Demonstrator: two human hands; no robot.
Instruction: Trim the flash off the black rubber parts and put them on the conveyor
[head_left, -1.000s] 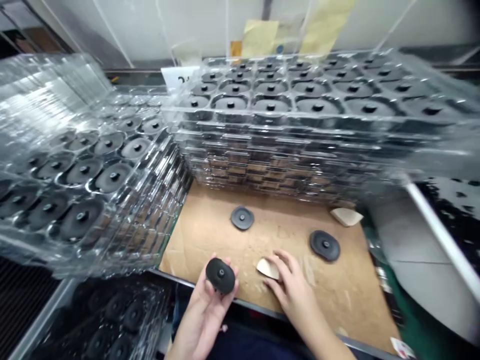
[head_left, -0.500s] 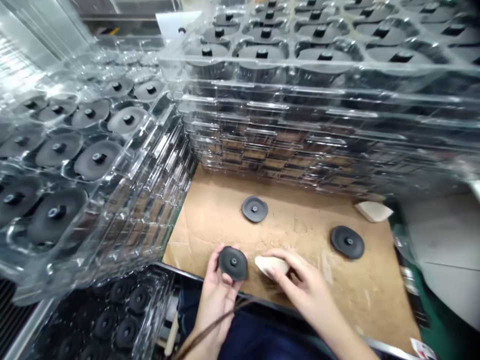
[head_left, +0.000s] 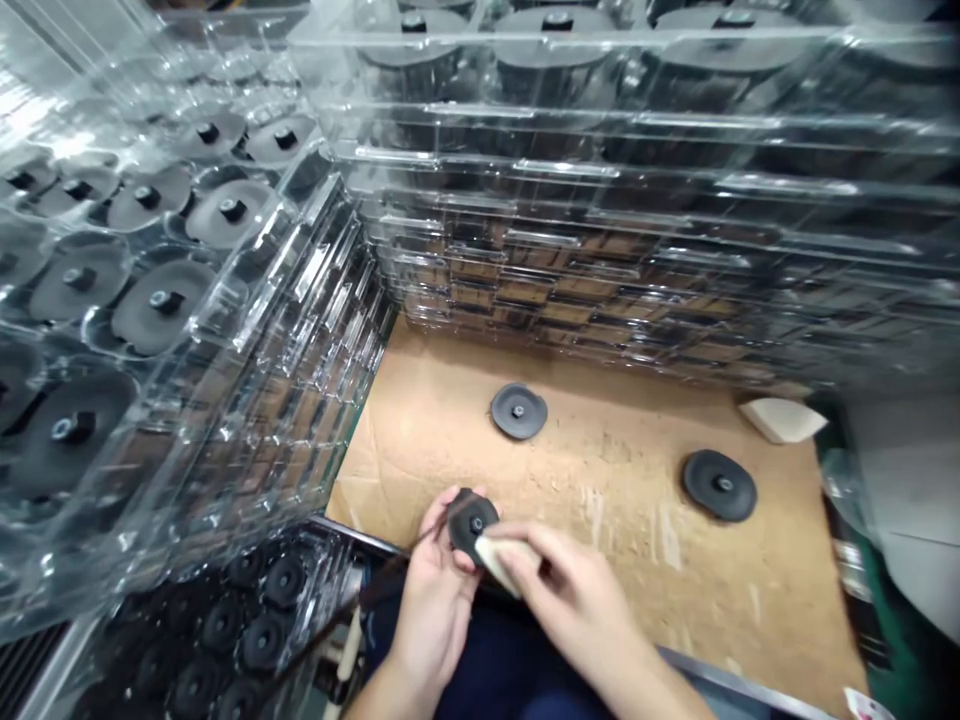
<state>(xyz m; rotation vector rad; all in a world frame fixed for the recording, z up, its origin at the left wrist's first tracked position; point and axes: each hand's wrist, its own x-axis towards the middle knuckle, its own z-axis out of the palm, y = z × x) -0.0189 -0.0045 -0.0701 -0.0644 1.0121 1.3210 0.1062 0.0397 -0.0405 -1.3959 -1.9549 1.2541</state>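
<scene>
My left hand [head_left: 435, 600] holds a black round disc with a central stud [head_left: 472, 525] upright in its fingers. My right hand [head_left: 570, 590] is shut on a cream wedge-shaped pad [head_left: 502, 562] and presses its tip against the disc's face, hiding the disc's lower part. On the cardboard sheet [head_left: 615, 560] lie two more black discs, one [head_left: 518, 411] near the back and one [head_left: 718, 485] to the right. A second cream pad [head_left: 780, 420] rests at the sheet's back right corner.
Tall stacks of clear plastic trays [head_left: 570, 200] holding black discs wall off the back, and another stack [head_left: 172, 250] stands at the left. A lower tray of discs [head_left: 225, 620] sits at the front left. A metal edge [head_left: 735, 680] runs along the sheet's front.
My right hand has lifted the cream pad off the cardboard and brought it against the disc. My left hand has drawn the disc closer to me. The view has tilted downward.
</scene>
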